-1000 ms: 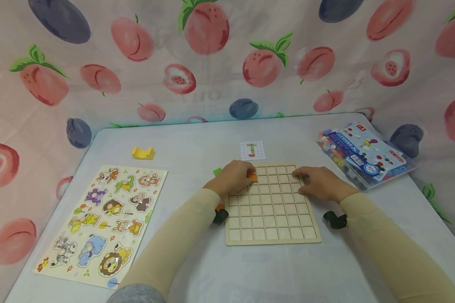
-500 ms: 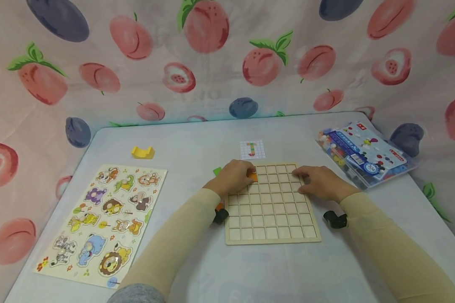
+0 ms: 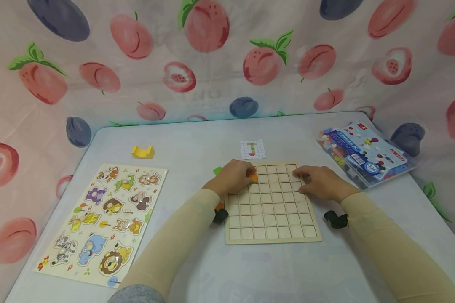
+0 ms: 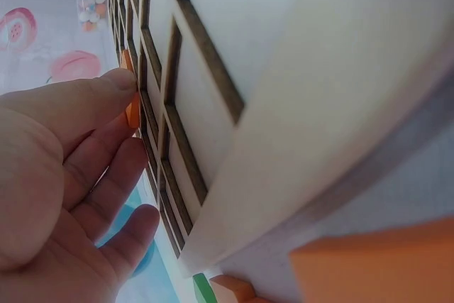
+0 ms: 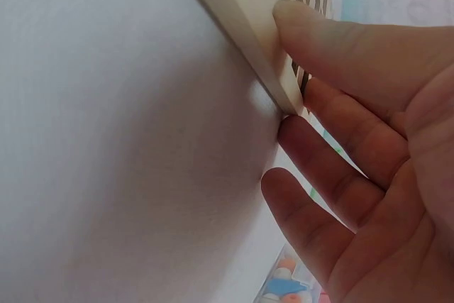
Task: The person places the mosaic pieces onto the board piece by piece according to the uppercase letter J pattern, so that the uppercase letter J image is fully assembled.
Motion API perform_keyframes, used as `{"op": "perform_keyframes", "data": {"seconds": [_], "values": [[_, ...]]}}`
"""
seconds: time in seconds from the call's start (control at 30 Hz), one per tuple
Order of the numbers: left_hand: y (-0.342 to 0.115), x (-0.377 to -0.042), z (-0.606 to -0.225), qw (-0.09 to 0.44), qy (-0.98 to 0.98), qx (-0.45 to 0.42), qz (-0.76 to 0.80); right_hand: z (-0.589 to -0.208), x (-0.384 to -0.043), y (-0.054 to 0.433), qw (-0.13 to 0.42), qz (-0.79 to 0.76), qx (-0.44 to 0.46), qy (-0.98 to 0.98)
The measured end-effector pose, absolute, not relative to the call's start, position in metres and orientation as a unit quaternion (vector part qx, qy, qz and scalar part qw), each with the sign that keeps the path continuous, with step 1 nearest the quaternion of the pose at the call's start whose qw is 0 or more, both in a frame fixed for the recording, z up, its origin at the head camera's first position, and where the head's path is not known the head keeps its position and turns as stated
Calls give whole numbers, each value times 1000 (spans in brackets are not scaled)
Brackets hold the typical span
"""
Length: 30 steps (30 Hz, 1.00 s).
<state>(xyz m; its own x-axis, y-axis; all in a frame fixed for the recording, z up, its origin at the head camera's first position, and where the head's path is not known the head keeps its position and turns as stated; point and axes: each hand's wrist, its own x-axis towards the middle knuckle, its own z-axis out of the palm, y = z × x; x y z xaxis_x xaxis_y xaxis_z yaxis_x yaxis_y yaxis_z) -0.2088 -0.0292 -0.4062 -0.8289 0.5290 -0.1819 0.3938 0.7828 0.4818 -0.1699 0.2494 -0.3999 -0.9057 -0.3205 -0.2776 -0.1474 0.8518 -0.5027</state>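
Note:
In the head view my left hand (image 3: 235, 174) pinches a small orange tile (image 3: 254, 177) over the upper left of the wooden grid board (image 3: 273, 242). The left wrist view shows thumb and fingertips on that orange tile (image 4: 133, 113), right at the grid's raised lines. My right hand (image 3: 322, 182) rests at the board's upper right edge. Seen from the right wrist, its thumb lies on the rim and the other fingers (image 5: 312, 154) extend loosely beside the corner. Beyond the board lies a pattern card (image 3: 252, 150) with a coloured hook-like shape on a grid.
A green piece (image 3: 217, 171) and an orange block (image 3: 220, 206) lie left of the board, partly hidden by my left arm. An animal puzzle board (image 3: 110, 219) and a yellow block (image 3: 143, 152) are farther left. A clear plastic case (image 3: 368, 153) of coloured pieces stands at right.

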Motion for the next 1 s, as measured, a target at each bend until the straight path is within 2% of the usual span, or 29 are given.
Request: {"op": "perform_keyframes", "data": {"seconds": [0.53, 1.0], "values": [[-32, -205, -406, 160, 930, 251, 218, -400, -170, 249, 182, -241, -110, 947], [-56, -208, -403, 156, 937, 206, 234, -400, -171, 248, 189, -242, -106, 946]]}}
